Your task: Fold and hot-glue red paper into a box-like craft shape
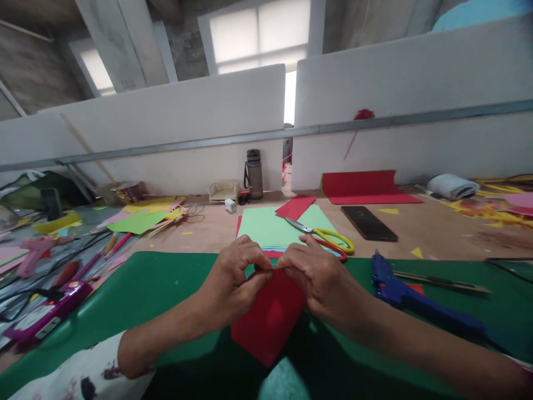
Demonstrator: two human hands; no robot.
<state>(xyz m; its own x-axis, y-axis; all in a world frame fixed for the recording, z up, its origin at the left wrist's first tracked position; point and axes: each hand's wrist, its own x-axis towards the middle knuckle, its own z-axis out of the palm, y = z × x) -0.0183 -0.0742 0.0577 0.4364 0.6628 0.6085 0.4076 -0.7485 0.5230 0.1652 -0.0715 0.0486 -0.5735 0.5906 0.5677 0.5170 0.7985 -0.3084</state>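
A piece of red paper (pixel 268 319) hangs between my two hands above the green mat (pixel 166 278). My left hand (pixel 239 275) pinches its top edge between thumb and forefinger. Close beside it, my right hand (pixel 310 272) grips the same edge, and the fingertips of both hands nearly meet there. The paper's lower end comes to a point toward me. Just beyond my right hand lie scissors (pixel 328 236) with yellow and red handles, resting partly on a stack of light green paper (pixel 262 225). A small red sheet (pixel 295 206) lies on that stack too.
On the right are a blue glue gun (pixel 416 303), a thin cutter (pixel 445 283) and a black phone (pixel 368 223). A grey bottle (pixel 254 175) and folded red sheet (pixel 366 188) stand by the back board. Cables, a pink glue gun (pixel 35 253) and a purple power strip (pixel 48 314) crowd the left.
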